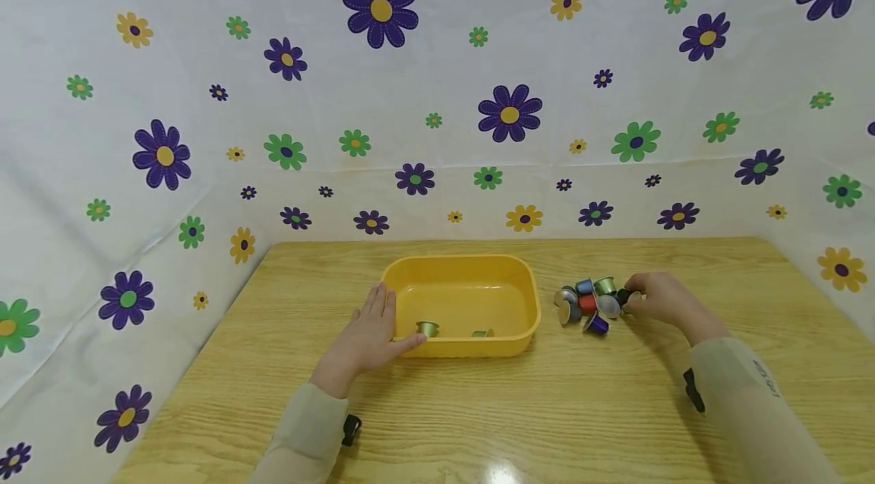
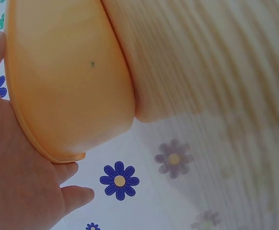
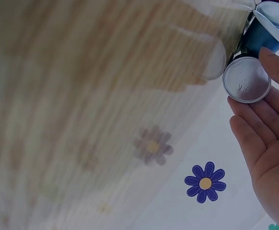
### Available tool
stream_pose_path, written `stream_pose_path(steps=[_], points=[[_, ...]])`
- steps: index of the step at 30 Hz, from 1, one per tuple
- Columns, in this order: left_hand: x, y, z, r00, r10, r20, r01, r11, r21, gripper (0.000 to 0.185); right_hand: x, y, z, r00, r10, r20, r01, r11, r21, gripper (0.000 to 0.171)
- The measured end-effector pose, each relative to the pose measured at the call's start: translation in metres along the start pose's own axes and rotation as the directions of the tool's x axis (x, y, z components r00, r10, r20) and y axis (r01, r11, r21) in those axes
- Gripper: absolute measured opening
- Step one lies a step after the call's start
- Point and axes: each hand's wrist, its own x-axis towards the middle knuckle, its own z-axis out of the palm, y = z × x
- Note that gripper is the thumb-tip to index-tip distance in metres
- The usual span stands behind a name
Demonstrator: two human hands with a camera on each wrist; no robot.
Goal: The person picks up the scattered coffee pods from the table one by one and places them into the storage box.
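Observation:
My left hand (image 1: pixel 365 336) rests on the left end of a yellow plastic bin (image 1: pixel 465 349), fingers extended along the rim and thumb over the front edge. In the left wrist view that hand (image 2: pixel 24 172) lies against the bin's outer side (image 2: pixel 72 72). Two green coffee capsules, one at the left (image 1: pixel 428 328) and one in the middle (image 1: pixel 482 333), lie inside near the front wall. At the right edge of a capsule pile (image 1: pixel 587 305), my right hand (image 1: pixel 663 303) pinches a dark coffee capsule; its silver lid (image 3: pixel 246 80) shows between thumb and fingers (image 3: pixel 254 120).
The pile holds several capsules, among them a purple one (image 1: pixel 597 324) at the front and a green one (image 1: pixel 604 286) at the back. It sits right of the bin on a wooden table (image 1: pixel 478 408). A white flowered cloth (image 1: pixel 437 74) hangs behind and at both sides.

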Motion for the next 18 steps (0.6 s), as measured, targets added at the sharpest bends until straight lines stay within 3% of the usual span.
stream_pose_path(steps=[18], points=[[0.0008,-0.0018,0.0017,1.000,0.007,-0.013,-0.007,1.000,0.001,0.098,-0.0003,0.0002,0.0014,1.000,-0.009,-0.009,0.009,1.000,-0.021,0.022]])
